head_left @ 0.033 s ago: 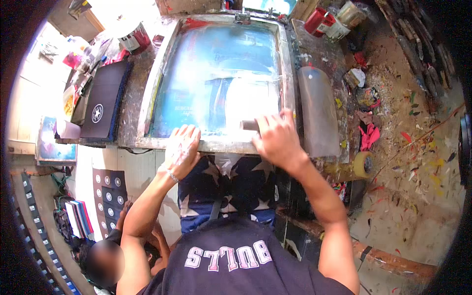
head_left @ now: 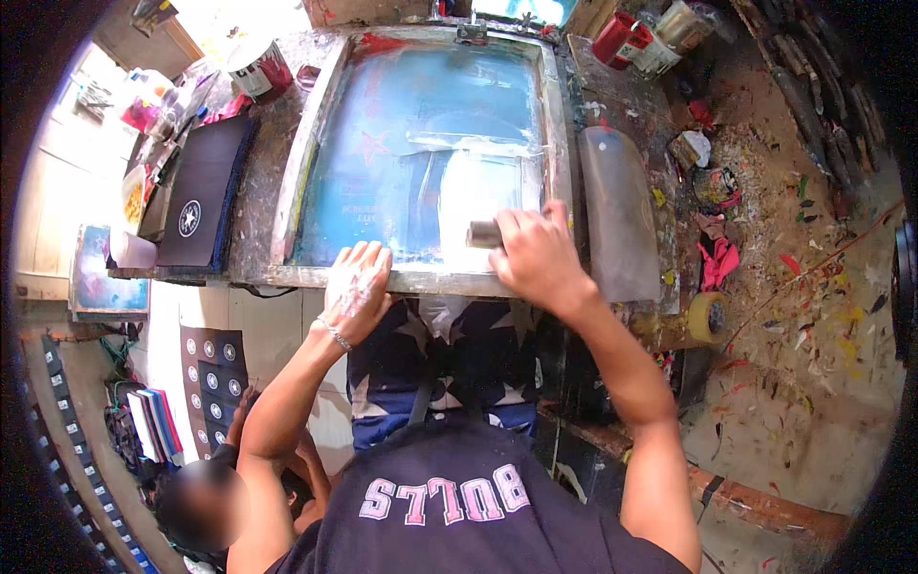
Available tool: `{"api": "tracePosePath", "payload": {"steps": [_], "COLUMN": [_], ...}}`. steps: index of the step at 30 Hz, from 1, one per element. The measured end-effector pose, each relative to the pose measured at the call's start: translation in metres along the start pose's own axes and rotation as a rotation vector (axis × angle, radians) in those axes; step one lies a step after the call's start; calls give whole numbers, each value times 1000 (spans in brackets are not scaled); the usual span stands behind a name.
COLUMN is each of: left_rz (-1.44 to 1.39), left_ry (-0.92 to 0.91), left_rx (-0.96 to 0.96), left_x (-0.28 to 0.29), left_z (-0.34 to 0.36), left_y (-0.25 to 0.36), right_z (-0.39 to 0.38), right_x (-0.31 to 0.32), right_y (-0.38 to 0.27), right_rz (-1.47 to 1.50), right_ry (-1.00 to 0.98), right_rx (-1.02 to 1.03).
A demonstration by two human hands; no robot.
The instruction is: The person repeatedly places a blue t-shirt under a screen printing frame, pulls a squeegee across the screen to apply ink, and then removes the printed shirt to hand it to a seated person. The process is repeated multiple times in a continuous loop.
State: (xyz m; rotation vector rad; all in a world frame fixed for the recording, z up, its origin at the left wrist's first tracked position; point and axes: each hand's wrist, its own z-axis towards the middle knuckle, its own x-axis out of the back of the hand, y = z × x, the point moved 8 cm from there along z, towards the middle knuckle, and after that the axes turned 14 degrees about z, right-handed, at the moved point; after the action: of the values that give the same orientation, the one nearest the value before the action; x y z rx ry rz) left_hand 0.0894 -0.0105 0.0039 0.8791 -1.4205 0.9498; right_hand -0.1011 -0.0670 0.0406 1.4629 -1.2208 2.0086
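Note:
In front of me lies a screen-printing frame (head_left: 435,282) with a paint-stained wooden border and blue mesh (head_left: 430,91). White paint (head_left: 469,187) covers the mesh's near right part. My left hand (head_left: 356,292), whitened across its back, grips the near rail, fingers curled over it. At the near right corner, my right hand (head_left: 540,258) is closed round a short squeegee (head_left: 483,234) with a brownish-grey handle. Its blade edge is hidden, and the handle's left end sticks out past my fingers over the white paint.
Dark printed sheets (head_left: 196,201) lie stacked at left, near a paint can (head_left: 260,72). A curved translucent sheet (head_left: 620,215) and a tape roll (head_left: 707,318) are at right. A person (head_left: 206,502) is low at left. A hinge clamp (head_left: 471,35) holds the far rail.
The squeegee and my right hand have shifted very slightly. My left hand stays on the near rail. The glare on the mesh is weaker, so its blue shows more.

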Motion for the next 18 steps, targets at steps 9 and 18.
{"api": "tracePosePath", "payload": {"steps": [9, 18], "left_rz": [-102, -275], "left_ry": [11, 42], "left_rx": [-25, -82], "left_x": [-13, -23], "left_z": [8, 17], "left_y": [-9, -22], "right_z": [44, 53], "right_x": [-9, 7], "right_y": [42, 36], "right_rz": [99, 14], "right_ry": [-131, 36], "right_rx": [-92, 0]}}
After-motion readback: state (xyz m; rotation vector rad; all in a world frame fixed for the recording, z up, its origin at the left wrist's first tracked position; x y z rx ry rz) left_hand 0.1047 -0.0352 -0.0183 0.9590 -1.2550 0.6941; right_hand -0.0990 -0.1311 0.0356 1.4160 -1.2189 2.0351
